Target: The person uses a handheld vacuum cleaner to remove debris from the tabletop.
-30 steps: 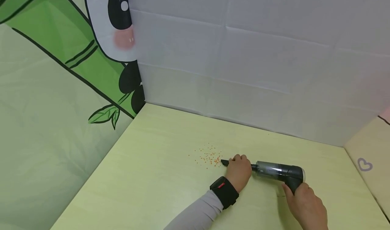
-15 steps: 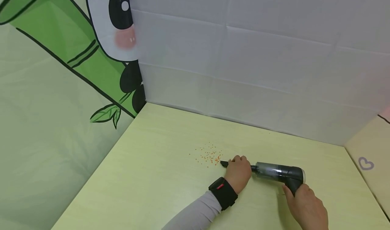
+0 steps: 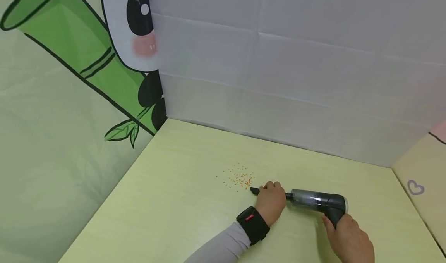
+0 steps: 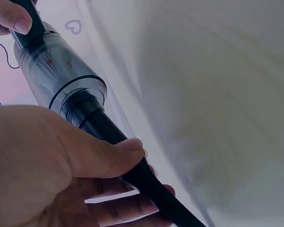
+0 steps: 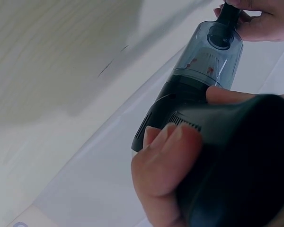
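Note:
A handheld vacuum cleaner (image 3: 306,199) with a clear dust cup spans both hands above the table. My right hand (image 3: 352,238) grips its dark handle, fingers curled round it in the right wrist view. My left hand (image 3: 271,203) holds the black nozzle (image 4: 146,177), thumb on one side and fingers on the other. The nozzle's tip is right at the near right edge of a scatter of small orange crumbs (image 3: 240,179). A few reddish bits show inside the dust cup (image 5: 210,61).
The pale yellow tabletop (image 3: 167,201) meets a light grey wall sheet (image 3: 278,81) at the back. On the left hangs a cloth printed with green bamboo (image 3: 94,61). A side panel with a drawn heart (image 3: 415,187) stands at the right.
The vacuum cleaner and both hands have shifted slightly toward the near side and left. The nozzle tip sits a little lower beside the crumbs. Both hands keep their hold.

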`<state>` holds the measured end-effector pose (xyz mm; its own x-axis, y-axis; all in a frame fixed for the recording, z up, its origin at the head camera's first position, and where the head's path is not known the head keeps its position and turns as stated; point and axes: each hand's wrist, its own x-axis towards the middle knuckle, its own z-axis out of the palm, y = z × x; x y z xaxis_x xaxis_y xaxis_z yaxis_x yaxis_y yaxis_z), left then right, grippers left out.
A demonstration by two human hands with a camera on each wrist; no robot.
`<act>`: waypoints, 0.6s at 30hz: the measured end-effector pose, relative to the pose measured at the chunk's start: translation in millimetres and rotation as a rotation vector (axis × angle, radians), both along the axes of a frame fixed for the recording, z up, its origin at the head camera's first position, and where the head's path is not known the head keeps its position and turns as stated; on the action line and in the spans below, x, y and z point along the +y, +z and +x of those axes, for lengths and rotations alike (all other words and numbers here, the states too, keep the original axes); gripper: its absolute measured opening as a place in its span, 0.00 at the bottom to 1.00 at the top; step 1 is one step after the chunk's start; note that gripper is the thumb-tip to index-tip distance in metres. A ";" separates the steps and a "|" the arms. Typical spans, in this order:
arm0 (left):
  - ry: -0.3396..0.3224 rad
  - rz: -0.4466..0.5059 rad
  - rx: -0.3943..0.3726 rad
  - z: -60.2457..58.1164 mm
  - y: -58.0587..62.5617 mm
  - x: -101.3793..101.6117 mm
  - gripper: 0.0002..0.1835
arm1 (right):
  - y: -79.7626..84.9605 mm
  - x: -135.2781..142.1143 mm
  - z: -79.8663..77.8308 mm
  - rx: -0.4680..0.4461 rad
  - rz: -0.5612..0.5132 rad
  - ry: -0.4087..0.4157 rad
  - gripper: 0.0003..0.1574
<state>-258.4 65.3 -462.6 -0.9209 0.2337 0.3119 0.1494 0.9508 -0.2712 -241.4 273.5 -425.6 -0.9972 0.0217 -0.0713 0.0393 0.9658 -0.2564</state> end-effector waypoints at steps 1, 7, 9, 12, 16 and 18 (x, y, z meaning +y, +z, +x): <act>0.000 -0.002 -0.001 1.1 0.5 -0.2 0.07 | -0.2 0.1 0.6 0.004 -0.002 0.002 0.49; -0.010 0.002 0.019 8.3 1.1 -2.6 0.08 | -0.9 -1.9 8.0 0.012 -0.003 0.000 0.48; -0.016 -0.001 0.024 11.0 0.9 -3.6 0.07 | -1.4 -3.2 11.3 0.010 0.001 -0.010 0.46; -0.026 -0.002 0.022 15.4 0.4 -5.2 0.07 | -2.4 -5.1 16.4 0.002 0.007 -0.024 0.46; -0.041 -0.003 0.024 21.0 -0.1 -7.1 0.07 | -2.7 -7.3 23.8 -0.016 0.007 -0.039 0.45; -0.046 -0.009 0.025 23.9 1.0 -8.2 0.07 | -2.7 -8.3 27.0 -0.027 0.004 -0.046 0.46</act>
